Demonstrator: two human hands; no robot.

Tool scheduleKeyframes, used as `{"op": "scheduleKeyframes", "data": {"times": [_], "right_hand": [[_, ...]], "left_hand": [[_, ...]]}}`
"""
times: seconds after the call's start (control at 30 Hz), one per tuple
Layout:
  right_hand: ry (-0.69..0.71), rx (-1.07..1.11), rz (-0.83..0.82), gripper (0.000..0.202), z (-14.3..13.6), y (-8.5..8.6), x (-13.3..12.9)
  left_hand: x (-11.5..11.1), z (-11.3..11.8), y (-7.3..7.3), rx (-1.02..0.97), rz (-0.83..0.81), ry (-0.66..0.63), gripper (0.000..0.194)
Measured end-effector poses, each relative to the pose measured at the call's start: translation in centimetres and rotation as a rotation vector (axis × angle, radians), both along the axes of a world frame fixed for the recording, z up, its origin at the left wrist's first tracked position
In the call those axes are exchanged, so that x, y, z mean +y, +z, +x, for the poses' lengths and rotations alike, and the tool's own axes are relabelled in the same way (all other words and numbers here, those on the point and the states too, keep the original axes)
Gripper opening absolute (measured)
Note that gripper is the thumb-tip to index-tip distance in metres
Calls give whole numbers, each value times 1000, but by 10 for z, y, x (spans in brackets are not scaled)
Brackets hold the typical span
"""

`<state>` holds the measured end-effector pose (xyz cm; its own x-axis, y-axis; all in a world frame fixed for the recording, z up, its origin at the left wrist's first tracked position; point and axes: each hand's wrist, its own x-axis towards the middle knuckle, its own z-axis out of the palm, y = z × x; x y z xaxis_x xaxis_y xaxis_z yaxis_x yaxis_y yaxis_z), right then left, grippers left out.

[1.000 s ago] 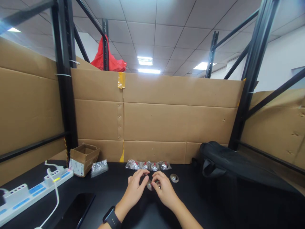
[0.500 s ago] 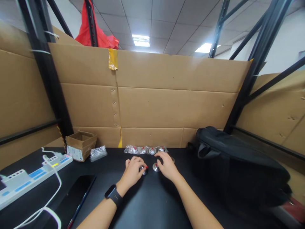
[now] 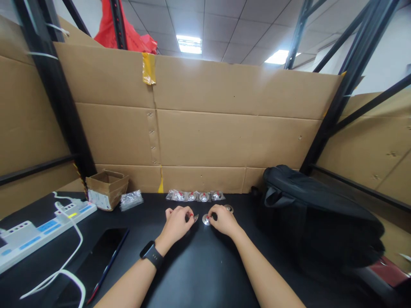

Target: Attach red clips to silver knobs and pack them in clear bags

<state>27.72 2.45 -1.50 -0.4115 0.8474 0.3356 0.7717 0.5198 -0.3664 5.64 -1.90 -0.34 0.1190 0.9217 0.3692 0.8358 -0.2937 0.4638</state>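
Observation:
My left hand (image 3: 179,221), with a dark smartwatch (image 3: 152,254) on its wrist, is closed in a pinch. Between its fingertips is a small silver disc (image 3: 195,218) with a red part, tilted on edge. Just to the right, a second silver disc (image 3: 206,220) lies flat on the black table. The fingertips of my right hand (image 3: 223,219) are pinched on its red centre. Behind my right hand is a metal ring-like piece (image 3: 228,208), partly covered. At the back, several similar red-centred discs in clear plastic bags (image 3: 204,196) lie in a row.
On the left are a white power strip (image 3: 41,235) with a white cable (image 3: 75,252), a dark phone-like slab (image 3: 96,261), a small open carton (image 3: 107,188) and a clear plastic packet (image 3: 131,199). A black bag (image 3: 317,222) fills the right side. Cardboard (image 3: 205,132) walls the back.
My left hand has tilted its disc up on edge. My right hand's fingers have closed onto the red centre of the other disc. The view has shifted slightly downward.

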Motion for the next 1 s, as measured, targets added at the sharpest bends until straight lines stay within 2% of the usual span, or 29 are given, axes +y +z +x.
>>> {"op": "scheduleKeyframes", "data": {"times": [0.13, 0.37, 0.53, 0.63, 0.73, 0.83, 1.0], "right_hand": [[90, 2, 1, 19, -2, -2, -1], [127, 54, -30, 15, 2, -4, 8], [140, 415, 17, 6, -2, 0, 7], [161, 611, 24, 9, -12, 4, 2], [162, 652, -13, 11, -20, 6, -3], [176, 687, -98, 15, -25, 3, -6], [207, 876, -247, 23, -32, -6, -6]], "left_hand": [[0, -2, -1, 0, 14, -6, 16], [3, -2, -1, -73, -36, 43, 18], [3, -2, 1, -106, -72, 66, 20], [1, -1, 2, -104, -51, 42, 20], [2, -1, 3, -145, -43, 52, 20], [5, -3, 1, -265, -88, 65, 22], [9, -5, -3, -408, -134, 25, 24]]}}
